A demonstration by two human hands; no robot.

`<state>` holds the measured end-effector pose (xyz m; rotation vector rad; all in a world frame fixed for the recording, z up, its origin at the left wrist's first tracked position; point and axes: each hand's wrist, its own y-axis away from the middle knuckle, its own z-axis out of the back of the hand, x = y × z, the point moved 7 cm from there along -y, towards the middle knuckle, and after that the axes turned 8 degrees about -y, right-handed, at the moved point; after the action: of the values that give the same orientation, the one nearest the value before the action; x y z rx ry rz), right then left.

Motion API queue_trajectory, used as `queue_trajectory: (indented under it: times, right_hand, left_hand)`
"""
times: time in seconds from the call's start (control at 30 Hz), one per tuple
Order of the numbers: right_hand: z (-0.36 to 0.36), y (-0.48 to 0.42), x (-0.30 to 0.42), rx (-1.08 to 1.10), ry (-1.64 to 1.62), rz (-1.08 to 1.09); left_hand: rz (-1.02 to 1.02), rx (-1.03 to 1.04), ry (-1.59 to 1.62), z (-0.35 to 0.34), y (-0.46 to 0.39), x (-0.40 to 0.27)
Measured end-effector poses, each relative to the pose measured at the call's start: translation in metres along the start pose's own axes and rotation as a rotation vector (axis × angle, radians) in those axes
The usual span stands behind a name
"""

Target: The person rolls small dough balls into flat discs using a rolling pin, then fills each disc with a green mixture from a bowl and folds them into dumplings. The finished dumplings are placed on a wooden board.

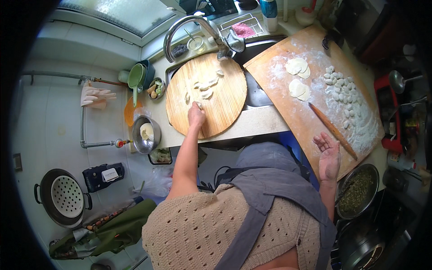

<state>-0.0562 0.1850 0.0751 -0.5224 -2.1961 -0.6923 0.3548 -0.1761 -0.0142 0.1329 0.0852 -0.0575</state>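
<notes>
My left hand [196, 115] is over the round slatted board [222, 114], its fingers closed on a small pale dumpling [199, 105]. Several folded dumplings [206, 84] lie on the board just beyond it. My right hand [328, 155] is palm up with fingers apart and holds nothing, above the near part of a floured wooden board [287, 111]. A tapered wooden rolling pin [332, 130] lies just beyond that hand. Flat dough wrappers [297, 65] are stacked in two overlapping groups, and many small dough pieces [339, 84] lie in the flour at the right.
A sink [258, 94] with a curved metal faucet [189, 20] lies partly beneath both boards. At the left stands a metal bowl of dough [146, 135], near a small bowl of vegetables [156, 88]. A bowl of chopped green filling [357, 192] is by the right forearm.
</notes>
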Motion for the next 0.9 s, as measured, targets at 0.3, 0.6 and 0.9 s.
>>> queue_trajectory:
  times: [0.3, 0.6, 0.9]
  right_hand:
    - [0.021, 0.015, 0.01, -0.108, -0.016, 0.062]
    - [0.11, 0.085, 0.068, -0.481, 0.221, 0.339]
    - [0.157, 0.207, 0.065, -0.676, 1.737, 0.058]
  left_hand:
    - [0.082, -0.184, -0.239, 0.08, -0.021, 0.013]
    - [-0.542, -0.044, 0.607, 0.015, 0.016, -0.216]
    - [-0.616, 0.081, 0.316, -0.035, 0.04, -0.398]
